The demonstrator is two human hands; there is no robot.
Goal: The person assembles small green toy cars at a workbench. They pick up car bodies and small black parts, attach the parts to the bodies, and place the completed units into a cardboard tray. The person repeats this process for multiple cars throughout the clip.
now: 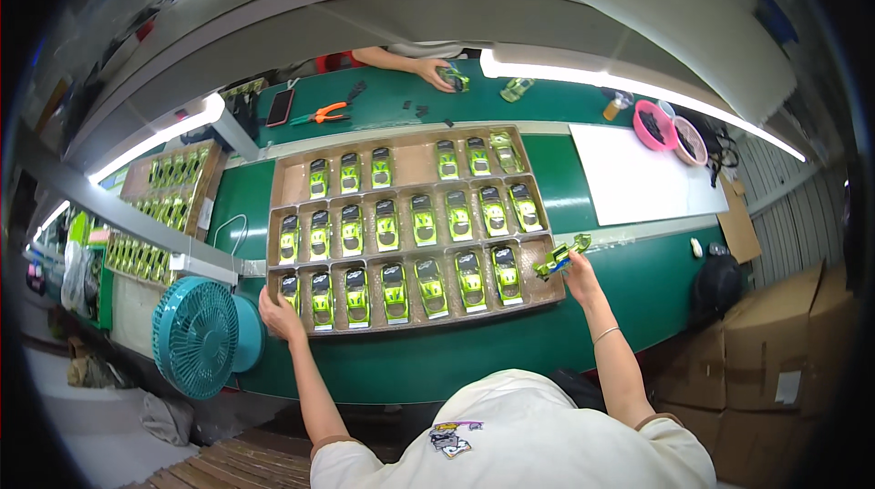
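A shallow brown tray with three rows of compartments lies before me on the green table. Several lime-green toy car bodies with black windows stand in it. At the tray's near left corner is my left hand, its fingers closed on the edge beside the last car body of the near row. Just past the right edge, my right hand grips another lime-green toy car body, tilted and partly hidden by the fingers. The far row has bare compartments at its left end and near its middle.
A teal fan stands left of the tray. Across the table, another person's hand holds a green car body. Orange-handled pliers, a phone, a white board and a pink basket lie around. Cardboard boxes stand right.
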